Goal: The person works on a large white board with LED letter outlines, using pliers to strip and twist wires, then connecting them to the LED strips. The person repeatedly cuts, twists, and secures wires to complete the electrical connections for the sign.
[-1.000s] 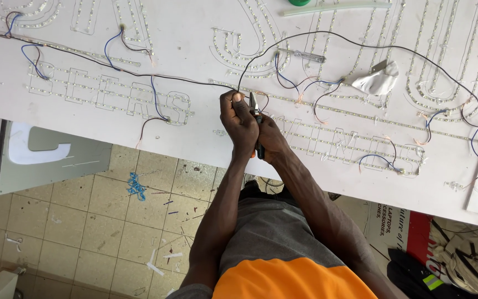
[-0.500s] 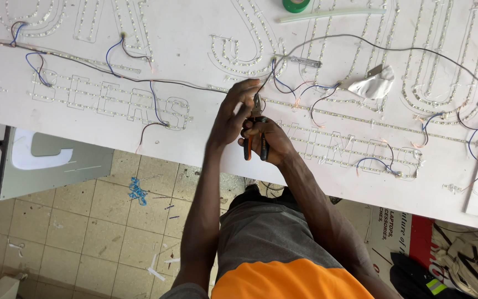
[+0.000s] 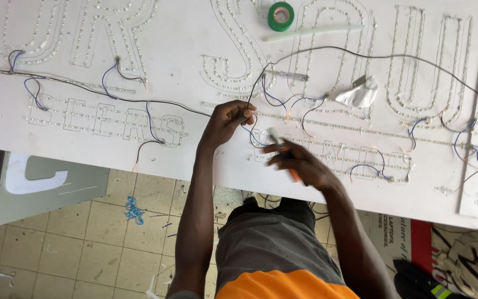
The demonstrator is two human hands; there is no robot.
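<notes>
**Hands on the wiring of a white sign board**

Going from the left, I see the white sign board (image 3: 183, 66) lying across the tabletop, its outlined letters studded with small lights, with blue and black wire loops (image 3: 31, 91) running over its left part. A long black wire (image 3: 156, 102) leads rightward to my left hand (image 3: 225, 122), whose fingers are pinched shut on the wire just above the board. Just right of it and a little lower, my right hand (image 3: 300, 163) is curled around an orange-handled tool (image 3: 290, 166); it is blurred, so I cannot tell the tool's kind. The two hands are near each other but apart. Above them lies a roll of green tape (image 3: 280, 15), and further right a crumpled white tube (image 3: 358, 95) rests on the board.
</notes>
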